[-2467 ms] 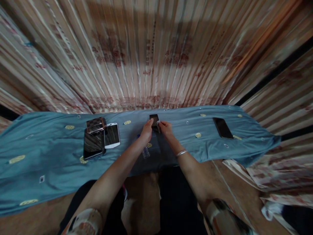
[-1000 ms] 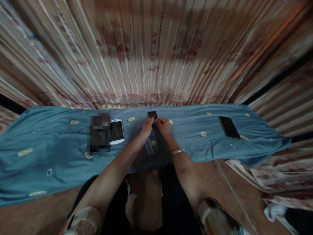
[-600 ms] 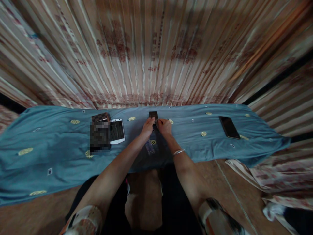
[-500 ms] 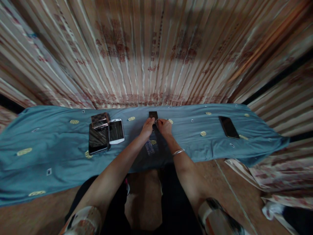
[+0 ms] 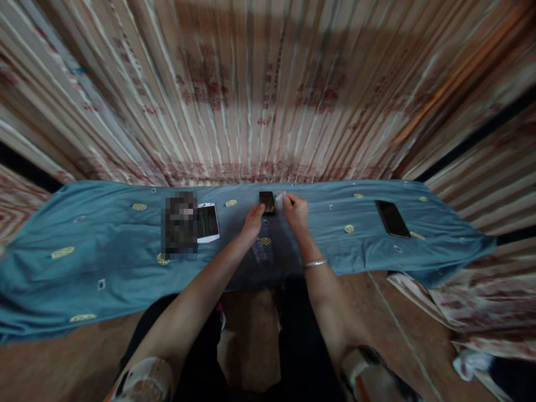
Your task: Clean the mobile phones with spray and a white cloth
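A small dark flat box (image 5: 267, 202) is near the middle of the blue cloth, with a glossy front. My left hand (image 5: 253, 221) has its thumb and fingers closed at the box's lower left edge. To the right of the box, my right hand (image 5: 296, 212) pinches a crumpled bit of clear plastic film (image 5: 280, 198). The film lies between that hand and the box; I cannot tell whether it still touches the box. Another strip of clear plastic (image 5: 258, 251) lies on the cloth below my left hand.
The blue patterned cloth (image 5: 318, 245) covers a long surface against a pleated curtain (image 5: 259, 139). On the left lies a white phone (image 5: 208, 223) beside a blurred-out patch (image 5: 180, 226). A dark phone (image 5: 392, 219) lies on the right.
My right hand has moved right, away from the box and my left hand, with the clear film in its fingers. More of the box's front shows.
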